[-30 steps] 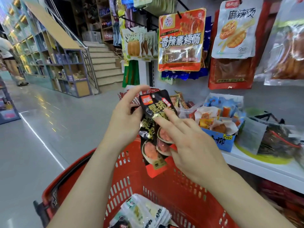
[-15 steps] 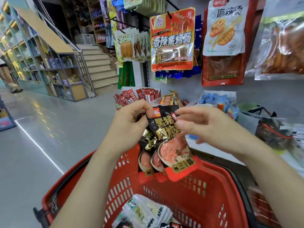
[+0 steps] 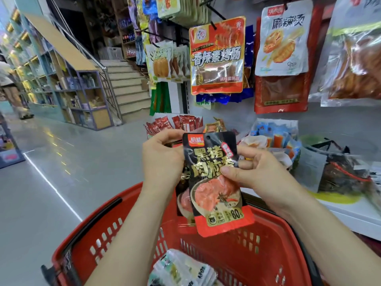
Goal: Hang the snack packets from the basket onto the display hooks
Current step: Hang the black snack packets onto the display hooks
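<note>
I hold a bunch of black-and-red snack packets above the red basket (image 3: 274, 240). My right hand (image 3: 253, 174) pinches the front packet (image 3: 214, 182) by its right edge, upright, its hang hole at the top. My left hand (image 3: 162, 159) grips the other packets (image 3: 183, 201) behind it, mostly hidden. White-and-green packets (image 3: 181, 269) lie in the basket bottom. Black display hooks (image 3: 214, 19) stick out of the wall above, loaded with hanging packets such as an orange one (image 3: 216, 56).
A white shelf (image 3: 350, 213) at the right carries boxes of small snacks (image 3: 274, 139) and a dark bag (image 3: 340, 170). More packets (image 3: 282, 38) hang at the upper right. To the left are open aisle floor, stairs (image 3: 127, 87) and a person (image 3: 10, 89) far off.
The front packet has been drawn out from the bunch and turned upright and face-on. My right hand shifted from its top to its right edge. The camera view swung slightly left.
</note>
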`<state>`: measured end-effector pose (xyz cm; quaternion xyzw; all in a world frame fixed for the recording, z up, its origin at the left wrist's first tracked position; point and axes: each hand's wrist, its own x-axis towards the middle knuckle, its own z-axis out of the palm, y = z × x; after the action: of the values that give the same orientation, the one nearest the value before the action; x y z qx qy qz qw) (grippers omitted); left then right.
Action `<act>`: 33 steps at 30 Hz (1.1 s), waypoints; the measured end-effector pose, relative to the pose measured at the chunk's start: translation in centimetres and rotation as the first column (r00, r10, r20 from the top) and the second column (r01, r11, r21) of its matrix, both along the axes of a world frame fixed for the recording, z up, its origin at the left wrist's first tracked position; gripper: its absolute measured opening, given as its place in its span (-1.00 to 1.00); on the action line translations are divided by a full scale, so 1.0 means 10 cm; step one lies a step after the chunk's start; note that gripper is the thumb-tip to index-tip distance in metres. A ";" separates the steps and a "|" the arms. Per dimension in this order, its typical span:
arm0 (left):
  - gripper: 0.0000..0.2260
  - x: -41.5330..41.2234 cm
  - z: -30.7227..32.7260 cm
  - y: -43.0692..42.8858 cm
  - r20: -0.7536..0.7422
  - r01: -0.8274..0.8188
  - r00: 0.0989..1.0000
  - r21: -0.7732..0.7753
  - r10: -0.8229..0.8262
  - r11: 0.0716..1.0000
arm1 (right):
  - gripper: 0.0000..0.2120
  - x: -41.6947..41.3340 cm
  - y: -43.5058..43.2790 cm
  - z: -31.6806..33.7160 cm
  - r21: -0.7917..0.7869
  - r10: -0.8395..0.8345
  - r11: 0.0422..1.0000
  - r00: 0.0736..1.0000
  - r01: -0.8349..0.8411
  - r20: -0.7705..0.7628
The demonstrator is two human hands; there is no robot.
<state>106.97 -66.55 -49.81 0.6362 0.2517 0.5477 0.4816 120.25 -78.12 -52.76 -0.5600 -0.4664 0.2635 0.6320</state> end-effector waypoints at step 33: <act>-0.78 -0.48 2.13 -0.04 -0.572 0.190 0.766 -0.232 -0.292 0.954 | -0.72 -0.13 -0.25 2.58 -0.215 -0.457 0.889 0.749 0.404 -0.479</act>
<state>102.16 -66.93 -28.48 0.7629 0.3502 0.2292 0.4927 118.94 -80.62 -26.97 -0.5906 -0.1238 0.2737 0.7490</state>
